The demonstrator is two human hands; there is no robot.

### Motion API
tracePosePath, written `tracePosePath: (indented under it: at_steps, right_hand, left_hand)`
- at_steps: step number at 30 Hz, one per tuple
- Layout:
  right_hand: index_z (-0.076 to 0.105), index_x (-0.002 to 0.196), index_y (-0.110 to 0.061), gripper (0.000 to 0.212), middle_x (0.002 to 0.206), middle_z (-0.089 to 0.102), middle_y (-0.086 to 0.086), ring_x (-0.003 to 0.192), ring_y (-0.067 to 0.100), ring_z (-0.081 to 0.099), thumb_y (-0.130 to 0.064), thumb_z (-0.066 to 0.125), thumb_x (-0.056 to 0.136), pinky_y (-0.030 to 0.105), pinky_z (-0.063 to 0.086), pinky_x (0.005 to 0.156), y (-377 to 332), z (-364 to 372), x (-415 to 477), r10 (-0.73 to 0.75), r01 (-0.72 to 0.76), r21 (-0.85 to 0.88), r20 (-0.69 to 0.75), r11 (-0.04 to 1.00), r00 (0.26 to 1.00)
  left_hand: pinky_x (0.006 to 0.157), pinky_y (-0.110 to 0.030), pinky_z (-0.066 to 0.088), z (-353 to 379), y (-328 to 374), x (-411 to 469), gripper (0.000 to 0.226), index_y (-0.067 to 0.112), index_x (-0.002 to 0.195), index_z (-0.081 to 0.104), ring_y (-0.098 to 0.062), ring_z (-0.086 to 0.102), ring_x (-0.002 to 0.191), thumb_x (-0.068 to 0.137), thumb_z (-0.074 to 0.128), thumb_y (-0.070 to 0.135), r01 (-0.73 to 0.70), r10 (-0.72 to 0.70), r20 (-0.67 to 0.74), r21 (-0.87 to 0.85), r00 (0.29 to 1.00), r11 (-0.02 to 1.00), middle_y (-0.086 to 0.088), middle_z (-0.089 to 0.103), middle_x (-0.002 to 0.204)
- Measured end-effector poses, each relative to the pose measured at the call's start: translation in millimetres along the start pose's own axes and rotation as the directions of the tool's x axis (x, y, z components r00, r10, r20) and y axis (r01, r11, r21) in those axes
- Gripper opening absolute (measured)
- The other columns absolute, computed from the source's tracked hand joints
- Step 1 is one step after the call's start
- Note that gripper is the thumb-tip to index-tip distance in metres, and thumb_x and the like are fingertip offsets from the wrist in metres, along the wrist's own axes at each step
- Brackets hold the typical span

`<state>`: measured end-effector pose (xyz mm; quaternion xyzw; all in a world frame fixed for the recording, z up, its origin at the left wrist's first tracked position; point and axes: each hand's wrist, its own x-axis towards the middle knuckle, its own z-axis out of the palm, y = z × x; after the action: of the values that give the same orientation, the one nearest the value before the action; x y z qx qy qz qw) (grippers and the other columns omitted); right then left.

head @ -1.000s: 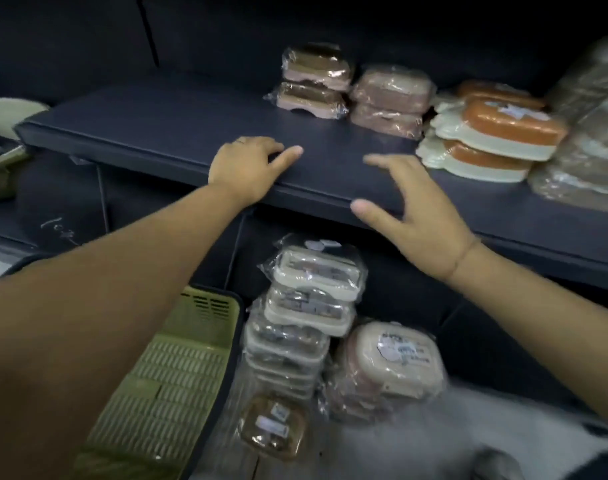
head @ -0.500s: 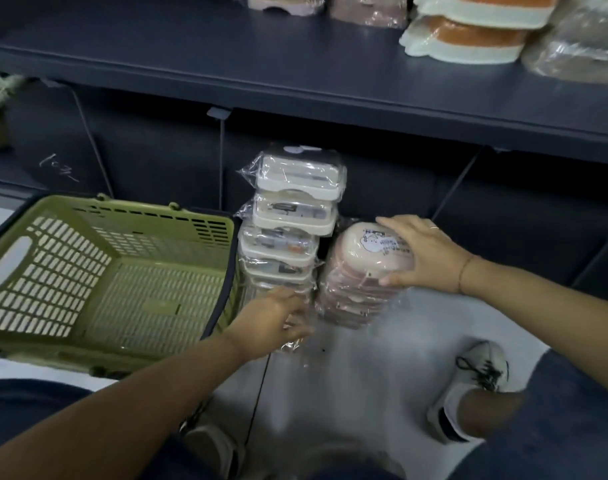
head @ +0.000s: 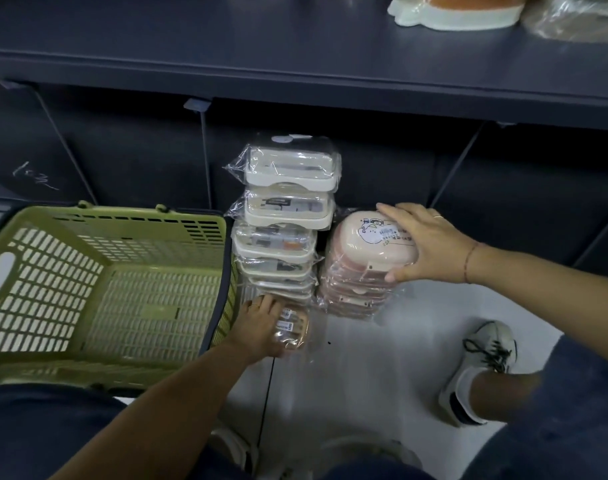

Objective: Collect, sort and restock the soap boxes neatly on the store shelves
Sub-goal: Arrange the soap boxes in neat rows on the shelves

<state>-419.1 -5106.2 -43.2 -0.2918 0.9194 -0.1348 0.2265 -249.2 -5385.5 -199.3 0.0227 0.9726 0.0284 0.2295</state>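
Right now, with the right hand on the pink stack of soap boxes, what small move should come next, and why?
Probably lift the top pink box straight up. The right hand holds it, fingers over the lid and thumb at the front. The tall white stack stands close beside, so a sideways pull might knock it. The left hand grips a small wrapped box.

Stock on the floor (head: 382, 362), below the shelf (head: 261, 64).
Basket (head: 122, 212) just left of the tall stack (head: 288, 216); short stack (head: 358, 268) just right; single box (head: 293, 329) in front.
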Motion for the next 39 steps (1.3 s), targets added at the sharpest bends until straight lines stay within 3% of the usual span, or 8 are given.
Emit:
tracePosePath:
  at_steps: [4, 14, 22, 26, 32, 34, 36, 39]
  right_hand:
    - [0.004, 0.152, -0.042, 0.121, 0.154, 0.013, -0.005, 0.141, 0.022, 0.014, -0.054, 0.083, 0.062, 0.041, 0.019, 0.118, -3, 0, 0, -0.002, 0.002, 0.035, 0.008, 0.999, 1.000]
    - [0.016, 0.150, -0.037, 0.113, 0.142, 0.029, -0.004, 0.131, 0.022, 0.028, -0.055, 0.081, 0.060, 0.036, 0.032, 0.110, -14, -8, -2, -0.038, 0.038, -0.004, -0.042, 0.999, 0.998]
    - [0.027, 0.140, -0.038, 0.105, 0.135, 0.038, -0.007, 0.125, 0.020, 0.036, -0.061, 0.080, 0.052, 0.038, 0.034, 0.108, -38, -51, -25, -0.102, 0.101, -0.034, -0.049, 0.994, 0.994]
    - [0.030, 0.139, -0.037, 0.101, 0.129, 0.039, -0.012, 0.119, 0.010, 0.038, -0.052, 0.085, 0.055, 0.022, 0.033, 0.096, -48, -84, -45, -0.138, 0.137, -0.038, -0.029, 0.990, 0.990]
    - [0.028, 0.120, -0.057, 0.101, 0.119, 0.040, -0.039, 0.108, -0.012, 0.049, -0.080, 0.076, 0.033, 0.009, 0.041, 0.081, -55, -160, -62, -0.085, 0.132, 0.162, -0.267, 0.978, 0.960]
    - [0.029, 0.122, -0.053, 0.097, 0.123, 0.043, -0.032, 0.107, -0.005, 0.052, -0.079, 0.074, 0.041, 0.015, 0.039, 0.085, -59, -183, -54, -0.059, 0.137, 0.190, -0.365, 0.972, 0.929]
    - [0.032, 0.133, -0.036, 0.096, 0.128, 0.043, -0.017, 0.111, 0.005, 0.049, -0.059, 0.080, 0.053, 0.021, 0.036, 0.091, -66, -205, -32, -0.048, 0.144, 0.171, -0.467, 0.975, 0.883]
    - [0.036, 0.139, -0.017, 0.099, 0.132, 0.044, 0.000, 0.118, 0.016, 0.046, -0.043, 0.087, 0.058, 0.024, 0.034, 0.097, -83, -232, 26, -0.065, 0.144, 0.088, -0.593, 0.986, 0.803]
  left_hand:
    - [0.118, -0.045, 0.019, 4, -1, 6, 0.107, 0.018, 0.153, 0.014, -0.022, 0.018, 0.146, 0.073, 0.076, 0.056, 0.009, -0.004, 0.082, -0.053, 0.997, 0.999, -0.001, 0.023, 0.155]
    - [0.106, -0.041, 0.038, -16, 11, -3, 0.102, 0.022, 0.148, 0.031, -0.021, 0.034, 0.130, 0.066, 0.075, 0.065, 0.008, 0.023, 0.124, -0.243, 0.992, 0.970, 0.002, 0.038, 0.140]
    - [0.109, -0.032, 0.036, -120, 33, -37, 0.108, 0.032, 0.149, 0.036, -0.018, 0.044, 0.126, 0.056, 0.080, 0.067, -0.108, 0.180, 0.083, -0.538, 0.980, 0.836, 0.004, 0.048, 0.130]
    - [0.107, -0.022, 0.034, -186, 38, -53, 0.094, 0.036, 0.147, 0.037, -0.007, 0.040, 0.127, 0.067, 0.084, 0.053, -0.185, 0.252, 0.058, -0.522, 0.966, 0.832, 0.013, 0.043, 0.138]
    - [0.108, -0.020, 0.030, -297, 10, -70, 0.098, 0.047, 0.147, 0.029, 0.000, 0.028, 0.130, 0.065, 0.082, 0.057, -0.290, 0.175, -0.286, -0.434, 0.942, 0.853, 0.022, 0.037, 0.136]
    - [0.102, -0.020, 0.030, -329, -10, -66, 0.095, 0.047, 0.145, 0.031, 0.002, 0.027, 0.125, 0.065, 0.081, 0.056, -0.280, 0.098, -0.404, -0.419, 0.909, 0.864, 0.025, 0.039, 0.126]
    - [0.102, -0.027, 0.031, -356, -31, -51, 0.095, 0.044, 0.145, 0.033, -0.004, 0.031, 0.118, 0.064, 0.080, 0.056, -0.258, 0.009, -0.533, -0.396, 0.846, 0.881, 0.022, 0.042, 0.117]
    - [0.105, -0.032, 0.030, -377, -59, -15, 0.094, 0.039, 0.148, 0.033, -0.009, 0.030, 0.117, 0.068, 0.081, 0.050, -0.205, -0.109, -0.610, -0.422, 0.785, 0.883, 0.011, 0.041, 0.121]
